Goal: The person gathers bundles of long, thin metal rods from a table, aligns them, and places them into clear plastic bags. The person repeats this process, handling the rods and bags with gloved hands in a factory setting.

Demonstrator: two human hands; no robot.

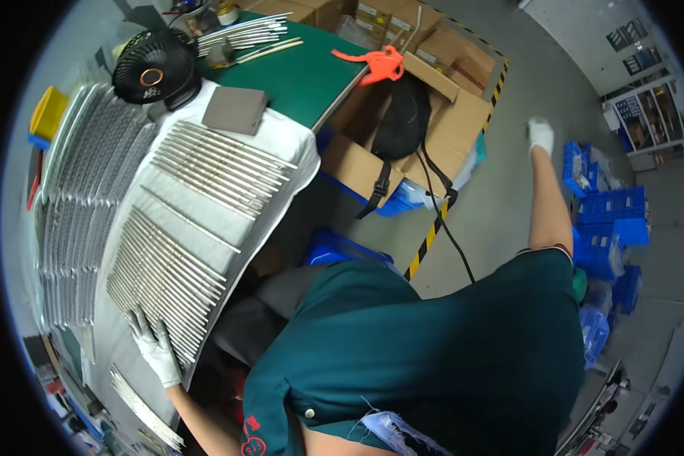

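Note:
My left hand [157, 354], in a white glove with greyed fingertips, rests with fingers spread on the near end of a row of thin metal rods [163, 285]. These rods lie side by side on a white cloth [121, 346] over the table. Farther along the cloth is a second group of rods [219, 167], with a single rod [190, 220] between the two groups. My right hand [539, 135], also white-gloved, is held out to the right above the floor, away from the table. Its fingers look curled, and nothing shows in them.
Stacked clear ribbed trays [91, 205] line the table's far left side. A black fan [153, 68], a grey block [235, 110] and more rods [254, 32] stand beyond. Open cardboard box [452, 121] holds a black bag [403, 118]. Blue bins [612, 209] are at right.

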